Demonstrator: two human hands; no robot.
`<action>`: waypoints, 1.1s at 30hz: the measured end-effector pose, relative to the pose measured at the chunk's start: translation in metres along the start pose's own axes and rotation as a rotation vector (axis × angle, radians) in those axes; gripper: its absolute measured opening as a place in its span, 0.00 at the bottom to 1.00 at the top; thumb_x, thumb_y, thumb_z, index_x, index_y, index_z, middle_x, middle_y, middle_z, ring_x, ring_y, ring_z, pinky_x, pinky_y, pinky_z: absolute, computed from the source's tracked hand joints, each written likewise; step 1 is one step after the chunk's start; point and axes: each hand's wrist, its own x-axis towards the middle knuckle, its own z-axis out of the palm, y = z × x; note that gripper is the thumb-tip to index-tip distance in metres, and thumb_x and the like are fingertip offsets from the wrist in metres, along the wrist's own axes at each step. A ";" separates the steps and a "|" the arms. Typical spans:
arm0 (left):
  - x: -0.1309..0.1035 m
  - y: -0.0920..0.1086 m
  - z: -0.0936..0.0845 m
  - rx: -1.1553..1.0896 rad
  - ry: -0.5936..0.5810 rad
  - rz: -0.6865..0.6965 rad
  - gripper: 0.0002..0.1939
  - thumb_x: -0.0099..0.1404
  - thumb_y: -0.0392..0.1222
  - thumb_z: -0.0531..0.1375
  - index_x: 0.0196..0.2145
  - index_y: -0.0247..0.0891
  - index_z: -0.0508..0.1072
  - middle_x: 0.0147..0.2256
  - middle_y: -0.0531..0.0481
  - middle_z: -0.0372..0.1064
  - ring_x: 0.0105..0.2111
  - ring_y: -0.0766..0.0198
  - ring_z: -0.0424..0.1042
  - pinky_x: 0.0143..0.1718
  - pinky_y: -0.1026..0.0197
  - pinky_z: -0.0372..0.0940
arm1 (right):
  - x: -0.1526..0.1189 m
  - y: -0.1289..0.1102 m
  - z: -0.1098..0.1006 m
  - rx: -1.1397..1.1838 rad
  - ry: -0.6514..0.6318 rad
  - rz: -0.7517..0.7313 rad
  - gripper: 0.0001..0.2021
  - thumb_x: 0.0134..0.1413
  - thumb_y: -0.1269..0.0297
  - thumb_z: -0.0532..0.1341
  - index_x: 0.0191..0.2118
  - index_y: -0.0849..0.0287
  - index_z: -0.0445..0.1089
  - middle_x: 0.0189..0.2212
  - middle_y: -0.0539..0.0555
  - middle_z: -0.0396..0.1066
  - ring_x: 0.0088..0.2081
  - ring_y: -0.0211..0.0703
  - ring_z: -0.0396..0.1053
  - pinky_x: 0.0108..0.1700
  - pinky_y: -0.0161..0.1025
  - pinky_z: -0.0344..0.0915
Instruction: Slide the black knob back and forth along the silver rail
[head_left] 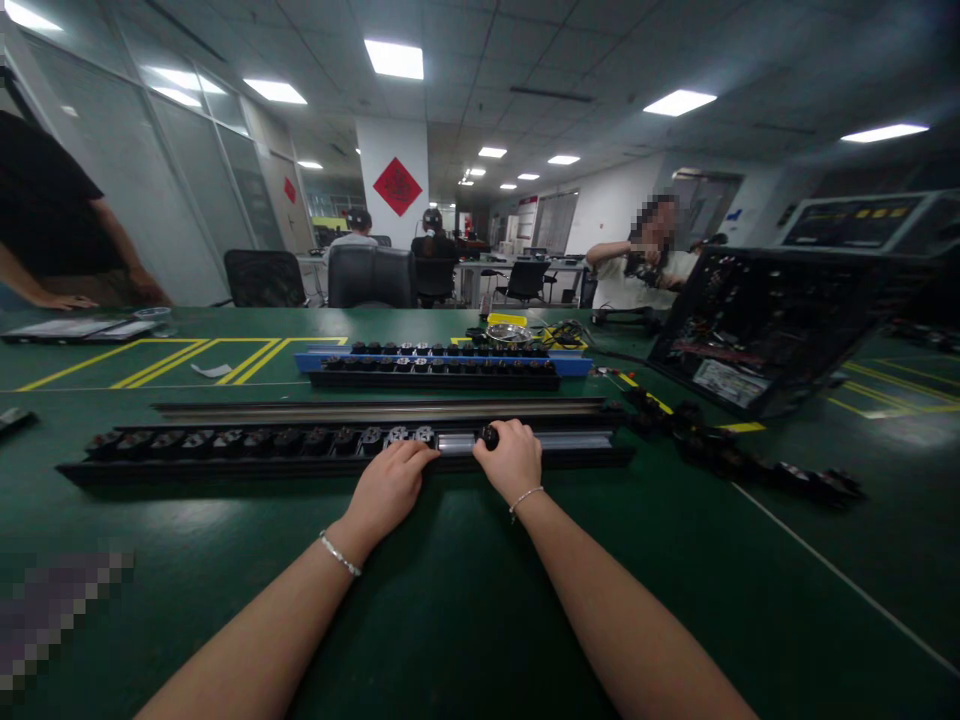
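Observation:
A long black rail (225,472) lies across the table in front of me. A row of small dark modules (286,441) fills its left part, and the ones nearest my hands have pale grey tops. My left hand (390,487) rests at the right end of this row, fingers together against the last grey-topped module (424,434) and the rail; what its fingertips pinch, if anything, is hidden. A bare silver strip (455,445) shows between my hands. My right hand (514,460) is closed around a small round black module (490,437) over the rail.
Behind lies another long black strip (375,412). Farther back are a blue rail (577,366) and a black module strip (435,381). An open black computer case (780,330) stands at right, near a chain of dark parts (750,462). People stand at left and right.

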 end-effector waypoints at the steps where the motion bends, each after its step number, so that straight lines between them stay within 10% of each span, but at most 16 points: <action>1: 0.000 0.000 0.000 -0.001 -0.003 0.001 0.18 0.60 0.29 0.50 0.45 0.39 0.70 0.42 0.45 0.69 0.41 0.59 0.67 0.44 0.53 0.65 | 0.000 0.001 0.000 0.005 0.002 0.001 0.11 0.49 0.58 0.55 0.36 0.56 0.70 0.37 0.56 0.67 0.42 0.47 0.61 0.43 0.42 0.54; 33: 0.000 0.000 -0.001 0.007 -0.024 -0.013 0.17 0.61 0.30 0.50 0.46 0.38 0.70 0.43 0.46 0.69 0.41 0.59 0.66 0.45 0.54 0.65 | 0.010 0.026 -0.015 -0.073 -0.025 0.092 0.12 0.47 0.60 0.55 0.37 0.58 0.69 0.38 0.56 0.67 0.41 0.46 0.63 0.42 0.40 0.56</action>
